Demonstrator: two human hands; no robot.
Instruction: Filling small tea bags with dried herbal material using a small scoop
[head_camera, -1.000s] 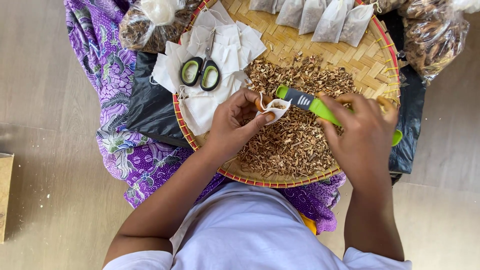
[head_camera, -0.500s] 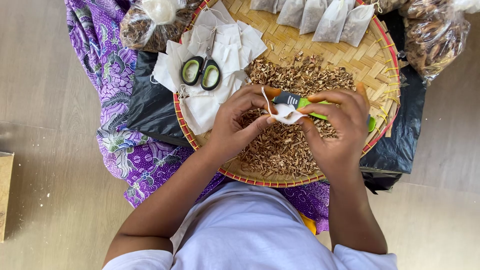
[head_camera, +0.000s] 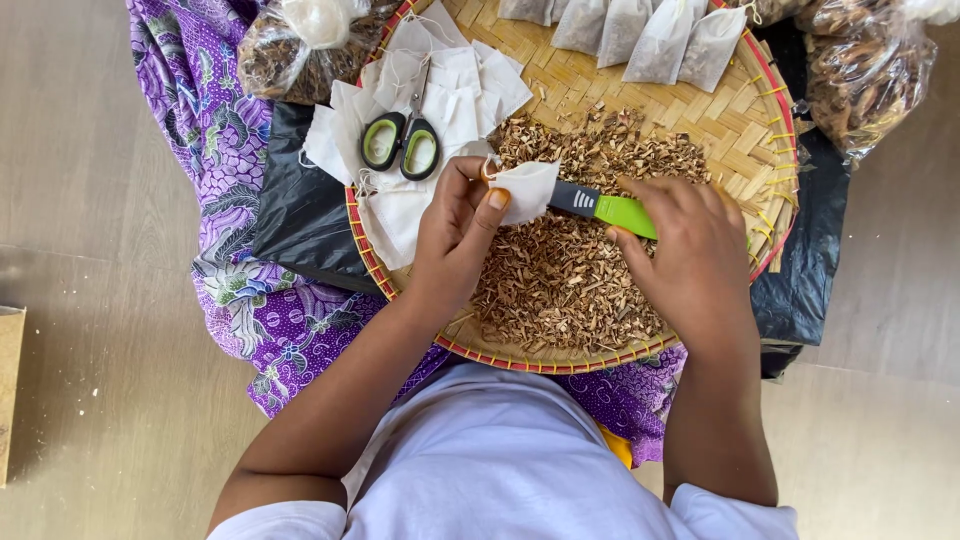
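My left hand (head_camera: 455, 235) pinches a small white cloth pouch (head_camera: 527, 188) by its mouth, above a heap of dried brown herb pieces (head_camera: 575, 270) on a round woven bamboo tray (head_camera: 755, 130). My right hand (head_camera: 680, 255) grips the green and black handle of a scoop (head_camera: 605, 207), whose front end is tucked inside the pouch. Both hands hover over the herb heap. A pair of green-handled scissors (head_camera: 400, 143) lies on a pile of empty white pouches (head_camera: 455, 85) just left of my left hand.
Several filled white pouches (head_camera: 640, 30) line the tray's far edge. Clear plastic bags of dried herbs sit at the upper left (head_camera: 300, 45) and upper right (head_camera: 865, 80). A black plastic bag (head_camera: 300, 210) and purple patterned cloth (head_camera: 255, 300) lie under the tray.
The pouch has shifted left and sits over the scoop's front end. My right hand slid back along the green handle; my left hand keeps pinching the pouch.
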